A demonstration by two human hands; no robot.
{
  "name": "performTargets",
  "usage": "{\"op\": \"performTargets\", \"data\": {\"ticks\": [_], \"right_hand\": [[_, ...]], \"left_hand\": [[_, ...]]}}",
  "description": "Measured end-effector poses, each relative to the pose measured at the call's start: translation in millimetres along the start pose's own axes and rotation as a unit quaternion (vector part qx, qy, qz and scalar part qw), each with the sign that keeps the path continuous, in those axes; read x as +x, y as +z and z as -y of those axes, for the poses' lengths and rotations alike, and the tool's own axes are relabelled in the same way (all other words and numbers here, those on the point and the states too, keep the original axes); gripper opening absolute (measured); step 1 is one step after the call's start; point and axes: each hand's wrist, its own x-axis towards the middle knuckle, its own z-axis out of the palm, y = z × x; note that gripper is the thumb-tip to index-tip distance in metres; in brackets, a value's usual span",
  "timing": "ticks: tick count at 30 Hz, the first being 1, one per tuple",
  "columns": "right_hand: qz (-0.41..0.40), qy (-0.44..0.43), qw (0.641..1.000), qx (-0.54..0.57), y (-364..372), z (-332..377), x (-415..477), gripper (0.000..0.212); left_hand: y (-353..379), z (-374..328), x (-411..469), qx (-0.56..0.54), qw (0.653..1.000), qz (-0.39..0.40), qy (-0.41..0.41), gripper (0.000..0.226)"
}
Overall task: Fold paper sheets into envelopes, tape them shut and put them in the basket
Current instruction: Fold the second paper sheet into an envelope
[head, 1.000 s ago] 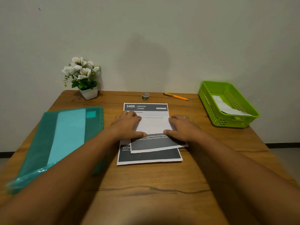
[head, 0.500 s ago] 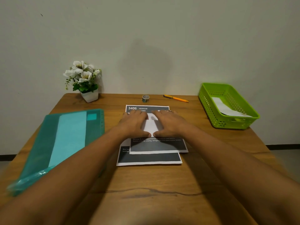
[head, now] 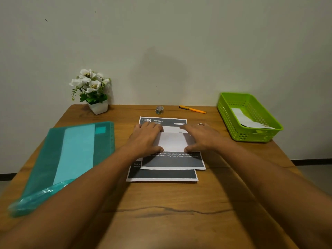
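Wooden table (head: 161,212), bearing: teal folder (head: 71,159) lying at left; potted flowers (head: 93,92), tape roll (head: 159,109), orange pen (head: 192,109) sitting along the far edge; green basket (head: 233,119) standing at right; printed sheets (head: 170,169) lying centre.

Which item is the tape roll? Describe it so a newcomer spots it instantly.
Start at the wooden table and go to its far edge by the wall. The tape roll stands there, just beyond the top of the printed sheet headed 3406. It is a small grey ring, unlike the long orange pen to its right.
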Motion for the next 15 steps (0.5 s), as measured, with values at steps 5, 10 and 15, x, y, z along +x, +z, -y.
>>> {"op": "performTargets", "data": {"ticks": [5,10,15], "right_hand": [[-0.014,0.021,1.000,-0.014,2,-24,-15,0.094],[-0.036,0.019,0.999,-0.017,3,-31,-22,0.069],[-0.101,0.005,0.995,0.022,-4,-20,-23,0.036]], "left_hand": [[-1,8,-9,0.014,1.000,-0.016,-0.012,0.073],[-7,15,-19,0.025,0.999,-0.039,-0.009,0.070],[-16,9,-21,-0.001,0.996,-0.090,-0.008,0.043]]}}
